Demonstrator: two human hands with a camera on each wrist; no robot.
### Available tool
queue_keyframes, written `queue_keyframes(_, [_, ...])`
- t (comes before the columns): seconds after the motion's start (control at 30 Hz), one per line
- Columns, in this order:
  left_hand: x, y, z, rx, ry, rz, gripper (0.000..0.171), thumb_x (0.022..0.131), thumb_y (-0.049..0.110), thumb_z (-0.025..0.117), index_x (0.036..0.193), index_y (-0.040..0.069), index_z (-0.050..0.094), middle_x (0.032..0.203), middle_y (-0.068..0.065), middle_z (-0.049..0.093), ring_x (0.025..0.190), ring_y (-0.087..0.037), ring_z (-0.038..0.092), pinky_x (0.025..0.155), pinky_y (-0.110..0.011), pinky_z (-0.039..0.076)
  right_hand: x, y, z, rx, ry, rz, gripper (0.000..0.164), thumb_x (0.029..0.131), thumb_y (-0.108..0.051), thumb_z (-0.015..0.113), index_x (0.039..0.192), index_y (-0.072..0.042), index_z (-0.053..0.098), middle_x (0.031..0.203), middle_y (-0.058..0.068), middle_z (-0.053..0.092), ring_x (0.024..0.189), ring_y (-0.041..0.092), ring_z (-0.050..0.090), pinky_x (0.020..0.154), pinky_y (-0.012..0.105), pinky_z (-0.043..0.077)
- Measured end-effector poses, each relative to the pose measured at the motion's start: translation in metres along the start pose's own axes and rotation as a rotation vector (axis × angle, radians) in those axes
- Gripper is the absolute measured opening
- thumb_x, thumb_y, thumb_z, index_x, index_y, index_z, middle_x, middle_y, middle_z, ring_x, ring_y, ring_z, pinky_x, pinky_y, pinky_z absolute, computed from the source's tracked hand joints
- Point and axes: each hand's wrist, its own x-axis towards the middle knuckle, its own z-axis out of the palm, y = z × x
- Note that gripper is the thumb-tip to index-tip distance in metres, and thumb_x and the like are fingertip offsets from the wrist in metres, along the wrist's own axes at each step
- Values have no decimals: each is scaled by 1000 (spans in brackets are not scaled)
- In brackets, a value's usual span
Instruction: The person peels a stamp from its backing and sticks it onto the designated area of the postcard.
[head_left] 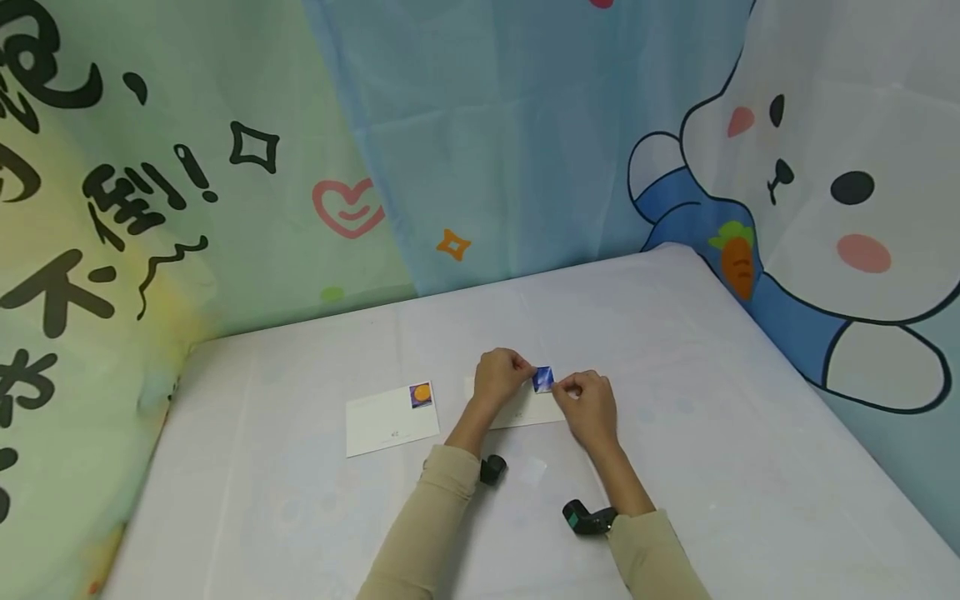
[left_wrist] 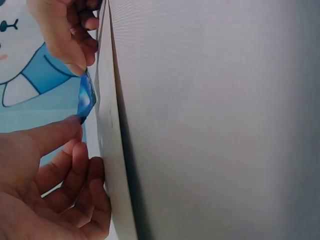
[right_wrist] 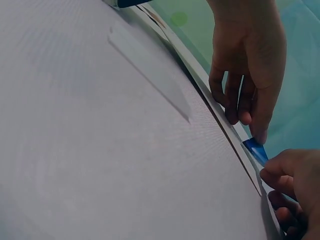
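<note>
A small blue stamp (head_left: 543,380) is held by its edges between both hands, over the upper right part of a white card (head_left: 525,412). My left hand (head_left: 498,379) pinches the stamp's left side between thumb and finger. At the opposite edge, my right hand (head_left: 590,408) pinches it the same way. In the left wrist view the stamp (left_wrist: 86,97) looks slightly bent, close to the card's surface. The right wrist view shows the stamp (right_wrist: 255,150) at the right hand's fingertips; whether it touches the card I cannot tell.
Left of the hands lies another white card (head_left: 386,425), bearing a purple stamp with an orange disc (head_left: 422,394) in its upper right corner. A pale, flat piece (head_left: 532,472) lies nearer me on the white tablecloth (head_left: 285,500). Printed curtains (head_left: 510,150) hang behind the table.
</note>
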Motion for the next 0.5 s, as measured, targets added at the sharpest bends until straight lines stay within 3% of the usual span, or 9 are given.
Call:
queue_keyframes(0.23, [2, 0, 1, 9, 43, -45, 16, 77, 21, 75, 69, 8, 70, 61, 3, 61, 52, -8, 48, 48, -19, 36, 1, -2, 1, -35, -6, -18, 18, 79, -19, 71, 77, -1, 68, 91, 14, 55, 86, 28, 48, 72, 39, 37])
queue_keyframes(0.5, [5, -1, 8, 31, 36, -89, 16, 76, 23, 76, 67, 11, 71, 62, 3, 62, 55, -9, 50, 51, -21, 39, 1, -1, 3, -73, 27, 10, 18, 76, -20, 73, 75, -2, 71, 95, 16, 56, 90, 31, 48, 74, 42, 37])
